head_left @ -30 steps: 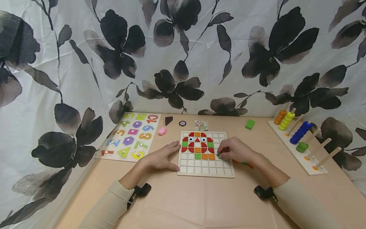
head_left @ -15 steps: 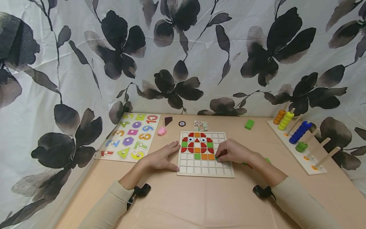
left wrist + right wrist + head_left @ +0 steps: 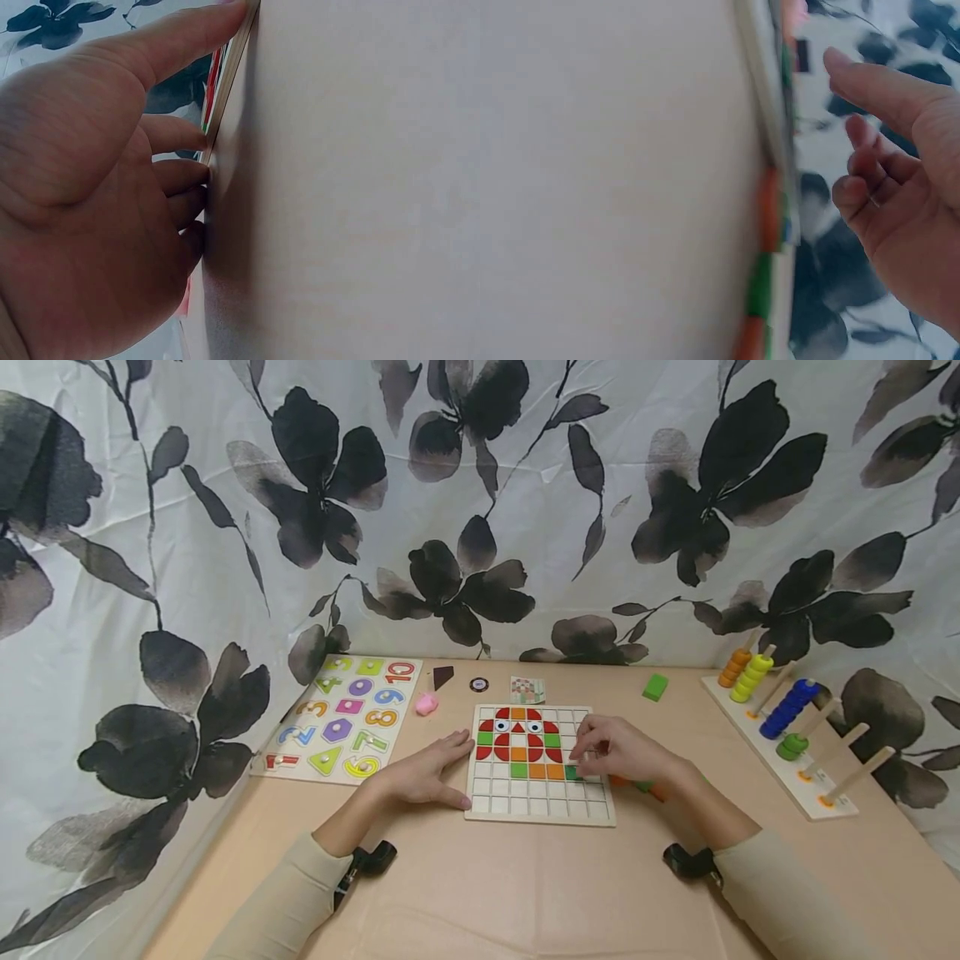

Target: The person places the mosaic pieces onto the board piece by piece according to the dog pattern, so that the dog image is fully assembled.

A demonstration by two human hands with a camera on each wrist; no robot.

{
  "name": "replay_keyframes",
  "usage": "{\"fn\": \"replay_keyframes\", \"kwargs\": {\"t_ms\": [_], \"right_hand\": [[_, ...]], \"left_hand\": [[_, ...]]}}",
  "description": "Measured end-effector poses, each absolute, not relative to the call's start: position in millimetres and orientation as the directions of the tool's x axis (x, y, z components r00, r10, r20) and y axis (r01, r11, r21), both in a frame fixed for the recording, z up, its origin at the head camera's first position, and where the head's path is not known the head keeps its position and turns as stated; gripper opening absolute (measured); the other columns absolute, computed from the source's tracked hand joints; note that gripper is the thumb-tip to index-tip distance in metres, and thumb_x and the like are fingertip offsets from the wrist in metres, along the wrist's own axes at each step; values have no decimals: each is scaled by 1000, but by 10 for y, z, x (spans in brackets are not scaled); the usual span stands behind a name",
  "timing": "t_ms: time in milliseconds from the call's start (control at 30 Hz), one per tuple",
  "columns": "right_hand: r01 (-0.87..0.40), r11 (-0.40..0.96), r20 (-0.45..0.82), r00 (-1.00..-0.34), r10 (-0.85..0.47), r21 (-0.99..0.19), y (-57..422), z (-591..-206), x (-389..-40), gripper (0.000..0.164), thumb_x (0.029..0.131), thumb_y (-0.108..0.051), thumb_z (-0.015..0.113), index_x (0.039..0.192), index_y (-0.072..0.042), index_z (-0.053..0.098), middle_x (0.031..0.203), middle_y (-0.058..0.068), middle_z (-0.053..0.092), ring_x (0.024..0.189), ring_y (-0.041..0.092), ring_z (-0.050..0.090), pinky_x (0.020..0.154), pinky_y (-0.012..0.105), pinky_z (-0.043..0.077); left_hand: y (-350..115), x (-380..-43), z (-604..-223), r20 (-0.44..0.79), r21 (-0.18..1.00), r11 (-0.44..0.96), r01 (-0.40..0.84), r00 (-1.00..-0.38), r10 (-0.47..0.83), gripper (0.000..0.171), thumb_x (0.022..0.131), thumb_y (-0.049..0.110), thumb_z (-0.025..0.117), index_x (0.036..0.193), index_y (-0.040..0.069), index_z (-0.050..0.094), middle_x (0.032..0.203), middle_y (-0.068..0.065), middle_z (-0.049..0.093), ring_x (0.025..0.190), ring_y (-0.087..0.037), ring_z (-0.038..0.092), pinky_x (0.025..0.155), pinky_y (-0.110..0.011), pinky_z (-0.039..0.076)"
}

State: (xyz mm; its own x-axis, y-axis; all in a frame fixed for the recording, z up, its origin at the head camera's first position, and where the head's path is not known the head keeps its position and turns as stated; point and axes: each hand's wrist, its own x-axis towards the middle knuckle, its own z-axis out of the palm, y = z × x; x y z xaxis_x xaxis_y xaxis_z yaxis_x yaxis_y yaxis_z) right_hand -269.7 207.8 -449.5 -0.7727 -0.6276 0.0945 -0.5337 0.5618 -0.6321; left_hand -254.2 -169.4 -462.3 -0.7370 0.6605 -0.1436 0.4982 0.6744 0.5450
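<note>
In the head view a white gridded board [image 3: 501, 808] lies at the table's middle, with red, orange, green and white tiles and two eye tiles forming a picture on it. My left hand [image 3: 429, 770] rests along its left edge, thumb and fingers spread; the left wrist view shows the fingertips at the board's side. A green tile [image 3: 572, 772] sits at the right end of a row beside the orange tiles. Just over it is my right hand [image 3: 621, 750], partly hiding the board's right side. In the right wrist view that hand's thumb and loosely bent fingers [image 3: 861, 169] hold nothing.
Orange and green blocks [image 3: 643, 786] lie right of the board, partly behind the right hand. A number puzzle [image 3: 313, 753] is at left, a bead counting rack [image 3: 838, 808] at right. Behind the board are a picture card [image 3: 527, 690], pink lump [image 3: 426, 703] and green block [image 3: 655, 687].
The green tile, pinched by the right hand earlier, has come down onto the board at the end of the orange row. The right fingers have let go and lifted slightly. The left hand stays put.
</note>
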Motion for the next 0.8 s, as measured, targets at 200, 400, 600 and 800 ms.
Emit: {"fn": "replay_keyframes", "kwargs": {"t_ms": [200, 400, 600, 800], "right_hand": [[-460, 633, 186, -873, -451, -623, 2370, -4333, -2762, 24, 83, -24, 76, 107, -17, 72, 99, 3, 60, 77, 21, 49, 61, 27, 43], [-334, 684, 102, -929, -356, -648, 2528, -4439, -2868, 26, 90, -21, 68, 114, -10, 70, 102, 5, 63, 83, 24, 50, 65, 31, 45], [-246, 666, 5, -940, -342, -704, 2507, -4655, -2991, 25, 88, -16, 71, 111, -7, 71, 98, 6, 66, 86, 25, 49, 66, 29, 43], [-255, 649, 33, -942, -334, -717, 2452, -4734, -3038, 19, 84, -10, 74, 102, -7, 74, 91, 6, 67, 82, 25, 51, 67, 30, 44]], "left_hand": [[-1687, -2522, -4594, -147, 541, 677, 500, -736, 661, 100, 77, 50, 76, 153, 10, 24, 161, -8, 10, 148, -27, 6, 118, -44, 11], [-1698, -2522, -4598, -148, 539, 677, 501, -735, 662, 100, 77, 50, 76, 153, 10, 24, 161, -8, 10, 148, -26, 5, 118, -44, 11], [-1709, -2539, -4629, -132, 542, 664, 514, -729, 672, 100, 77, 50, 76, 153, 9, 25, 161, -9, 10, 148, -27, 5, 118, -45, 11], [-1707, -2555, -4652, -130, 532, 666, 523, -727, 674, 102, 77, 51, 75, 153, 8, 24, 161, -10, 9, 148, -27, 5, 118, -44, 10]]}}
